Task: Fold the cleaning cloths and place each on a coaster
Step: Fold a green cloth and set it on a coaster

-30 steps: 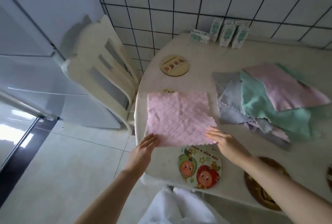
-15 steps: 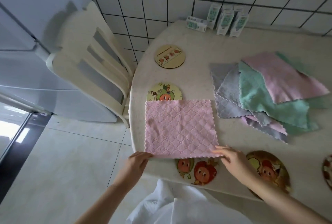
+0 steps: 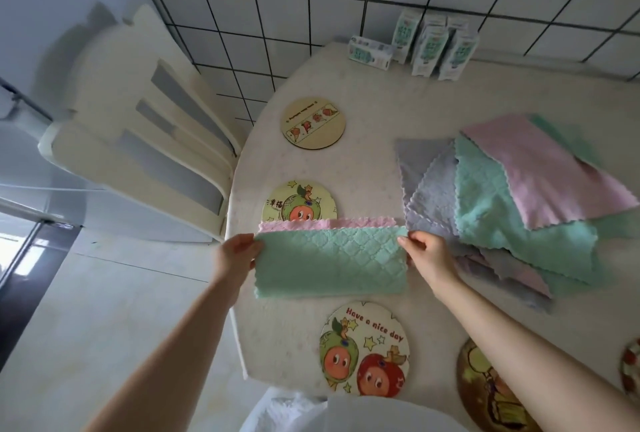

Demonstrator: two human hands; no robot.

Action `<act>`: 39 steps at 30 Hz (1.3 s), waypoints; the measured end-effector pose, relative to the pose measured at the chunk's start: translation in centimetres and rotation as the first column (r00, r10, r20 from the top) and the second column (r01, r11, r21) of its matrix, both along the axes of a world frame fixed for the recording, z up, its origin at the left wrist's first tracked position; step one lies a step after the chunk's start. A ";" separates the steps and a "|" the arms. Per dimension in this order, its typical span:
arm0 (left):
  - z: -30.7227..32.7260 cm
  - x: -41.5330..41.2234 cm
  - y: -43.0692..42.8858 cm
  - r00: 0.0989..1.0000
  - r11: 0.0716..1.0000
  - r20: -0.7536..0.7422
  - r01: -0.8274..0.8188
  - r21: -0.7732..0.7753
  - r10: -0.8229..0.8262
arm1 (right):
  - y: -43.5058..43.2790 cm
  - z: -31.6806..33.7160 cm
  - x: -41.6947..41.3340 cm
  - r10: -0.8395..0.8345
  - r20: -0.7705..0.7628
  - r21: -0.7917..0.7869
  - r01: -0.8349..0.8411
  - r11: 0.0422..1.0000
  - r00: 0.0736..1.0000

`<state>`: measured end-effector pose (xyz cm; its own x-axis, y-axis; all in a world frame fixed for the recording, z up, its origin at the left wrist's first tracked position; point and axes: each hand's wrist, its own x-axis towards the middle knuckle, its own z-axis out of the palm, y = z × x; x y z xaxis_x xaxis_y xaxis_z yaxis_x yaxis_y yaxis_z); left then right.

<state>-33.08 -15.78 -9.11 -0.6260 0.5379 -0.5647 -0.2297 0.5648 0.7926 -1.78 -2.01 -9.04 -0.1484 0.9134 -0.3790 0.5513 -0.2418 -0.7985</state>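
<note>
Nearest the person, a round coaster (image 3: 365,350) lies face up on the pale surface (image 3: 381,102). It reads "Have a nice day" above two cartoon fruit faces. Nothing lies on it, so it looks ready to take a folded cloth. A darker coaster (image 3: 485,386) sits just to its right, partly under the right forearm, and its print is too blurred to read.

Just beyond, the cloth (image 3: 332,261) being folded lies flat near the surface's left edge. Its near half is turned up and over, so the green face shows. A pink strip of the other face shows along the far edge. The left hand (image 3: 237,255) pinches the flap's left corner and the right hand (image 3: 427,255) pinches the right one, with the fingers (image 3: 414,241) curled tight on the cloth. Holding both corners probably keeps the flap taut and square while its edge is lined up with the pink one. I judge this to be the first fold, nearly closed.

The cloth's far edge overlaps a second fruit coaster (image 3: 299,203), printed with the characters "幸福". To the right, a loose pile of unfolded cloths (image 3: 502,196) in grey, green and pink waits within reach. Farther back lies a wooden coaster (image 3: 314,123) with lettering too small to read. Several small cartons (image 3: 433,47) stand against the tiled wall, their labels illegible.
</note>
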 end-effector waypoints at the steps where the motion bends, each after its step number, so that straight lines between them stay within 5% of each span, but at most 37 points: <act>1: -0.2 0.0 0.7 1.000 1.000 -0.005 -0.004 -0.006 0.004 | 0.4 -0.5 -0.1 -0.014 0.006 -0.021 0.014 1.000 1.000; 28: -2.0 -0.4 3.5 0.916 0.980 -0.374 0.084 -0.180 -0.147 | 2.9 -1.8 -2.3 -0.034 0.313 0.095 0.004 0.995 0.949; 30: -1.2 0.8 2.4 0.796 0.973 -0.562 0.149 -0.174 -0.223 | 1.6 -0.5 -2.0 0.017 0.290 0.194 -0.076 0.978 0.957; 33: -0.7 4.1 -0.4 0.494 0.890 -0.771 0.406 -0.205 -0.403 | -2.0 0.8 -1.1 0.205 0.419 0.371 -0.373 0.850 0.884; 36: -1.3 8.7 -3.0 0.233 0.647 -0.737 0.681 -0.342 -0.635 | -6.2 0.2 -1.6 0.374 0.553 0.378 -0.624 0.684 0.744; 39: -2.4 12.0 -4.4 -0.030 0.444 -0.715 0.766 -0.465 -0.698 | -9.6 -1.7 -2.6 0.513 0.607 0.308 -0.775 0.553 0.607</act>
